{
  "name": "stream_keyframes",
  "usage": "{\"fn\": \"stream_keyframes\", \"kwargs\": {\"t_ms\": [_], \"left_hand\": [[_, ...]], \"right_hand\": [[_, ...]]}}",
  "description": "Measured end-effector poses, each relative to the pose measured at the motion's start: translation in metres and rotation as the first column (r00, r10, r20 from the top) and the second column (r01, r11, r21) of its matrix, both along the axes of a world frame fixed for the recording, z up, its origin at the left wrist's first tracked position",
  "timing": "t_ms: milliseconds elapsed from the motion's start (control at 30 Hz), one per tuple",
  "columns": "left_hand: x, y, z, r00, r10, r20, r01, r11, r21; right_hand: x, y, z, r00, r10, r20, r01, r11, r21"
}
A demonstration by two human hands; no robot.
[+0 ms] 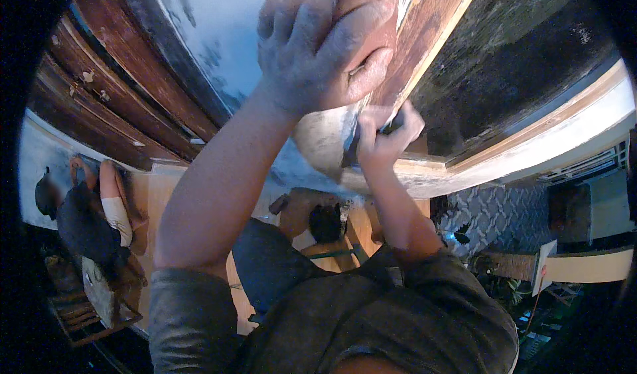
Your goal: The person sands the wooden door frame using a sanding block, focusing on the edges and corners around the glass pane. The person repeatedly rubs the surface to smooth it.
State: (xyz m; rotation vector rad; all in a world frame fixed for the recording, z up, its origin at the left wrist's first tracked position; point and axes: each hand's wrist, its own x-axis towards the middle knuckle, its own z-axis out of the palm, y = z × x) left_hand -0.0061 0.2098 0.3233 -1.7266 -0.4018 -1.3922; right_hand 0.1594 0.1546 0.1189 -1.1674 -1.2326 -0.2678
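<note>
My left hand (303,50), blurred, is raised at the top centre with its back towards me and its fingers bent. It lies over a reddish-brown surface beside a wooden strip (433,31) with pale edges; whether it holds anything is unclear. Lower and to the right, my right hand (385,145) has thumb and fingers curled around the lower part of that strip. A pale curved piece (321,140) shows below my left hand, its kind unclear. Right of the strip lies a dark, scuffed panel (502,70) set in a pale-edged wooden frame (537,128).
A person (82,215) in a cap and light shorts sits at the left, near a wooden chair (99,319). Brown wooden boards (119,85) rise at the upper left. A black item (326,222) lies below my arms. Patterned tiles (502,210) and a plant (515,292) are at the right.
</note>
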Motion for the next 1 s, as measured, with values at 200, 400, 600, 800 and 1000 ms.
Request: {"fn": "stream_keyframes", "kwargs": {"t_ms": [200, 400, 600, 800, 1000], "left_hand": [[0.000, 0.002, 0.001, 0.999, -0.026, 0.023, 0.026, 1.000, 0.001], [0.004, 0.011, 0.002, 0.973, -0.223, 0.056, 0.222, 0.975, 0.011], [0.005, -0.003, 0.008, 0.977, -0.200, 0.069, 0.201, 0.979, -0.021], [0.006, -0.015, 0.003, 0.990, -0.118, 0.074, 0.130, 0.973, -0.188], [0.006, -0.012, 0.006, 0.972, -0.207, 0.110, 0.217, 0.972, -0.089]], "right_hand": [[-0.002, -0.030, -0.048, 0.994, 0.002, -0.105, -0.024, 0.978, -0.209], [-0.001, -0.041, -0.031, 0.979, 0.125, -0.160, -0.159, 0.963, -0.219], [-0.011, -0.049, 0.024, 0.977, 0.183, -0.112, -0.195, 0.975, -0.108], [-0.013, -0.025, 0.093, 0.993, 0.112, 0.042, -0.117, 0.985, 0.130], [-0.012, -0.018, 0.070, 0.998, 0.029, 0.050, -0.029, 1.000, 0.008]]}}
